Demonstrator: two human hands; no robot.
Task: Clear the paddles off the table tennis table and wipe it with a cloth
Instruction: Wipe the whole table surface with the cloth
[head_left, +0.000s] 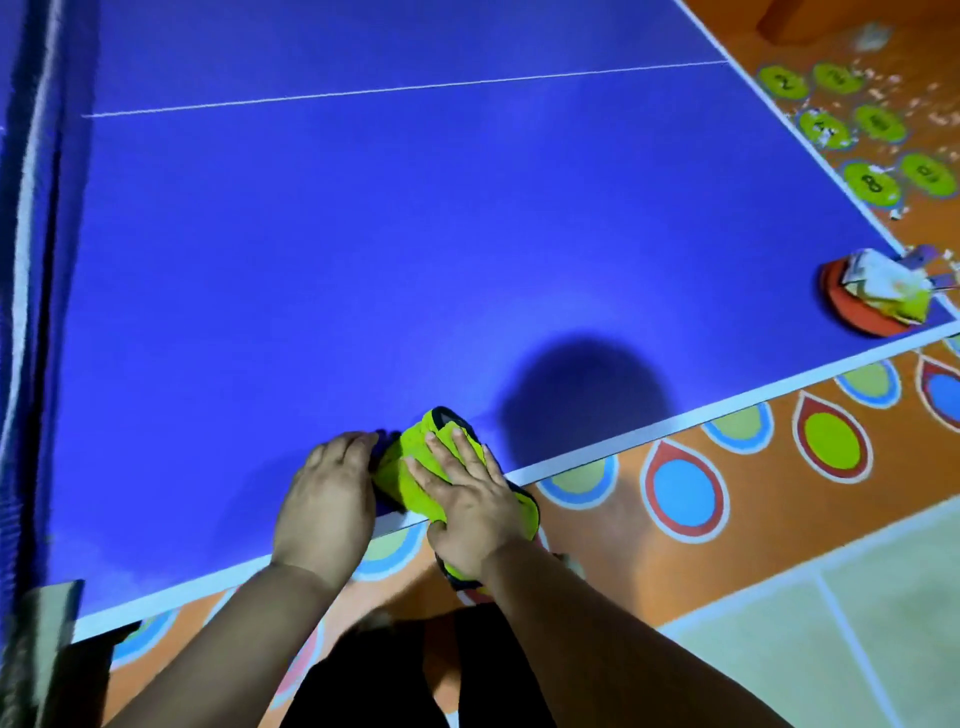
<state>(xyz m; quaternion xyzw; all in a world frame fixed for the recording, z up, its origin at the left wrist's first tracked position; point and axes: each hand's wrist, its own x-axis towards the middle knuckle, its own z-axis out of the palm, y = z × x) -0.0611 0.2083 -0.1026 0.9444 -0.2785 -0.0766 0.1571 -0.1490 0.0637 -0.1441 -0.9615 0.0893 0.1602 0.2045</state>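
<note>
A folded green cloth (410, 467) with a dark edge lies on the near edge of the blue table tennis table (363, 234) and hangs partly over it. My right hand (467, 499) presses flat on the cloth with its fingers spread. My left hand (327, 493) sits at the cloth's left side, fingertips curled onto its dark edge. A red paddle (841, 306) lies at the table's near right corner. On top of it sits a crumpled white and yellow bundle (883, 280).
The net (31, 208) runs along the left side. A white centre line (415, 85) crosses the far part of the table. Beyond the white edges is an orange floor with coloured drop shapes (680, 493) and numbered green circles (872, 182), with scattered white scraps.
</note>
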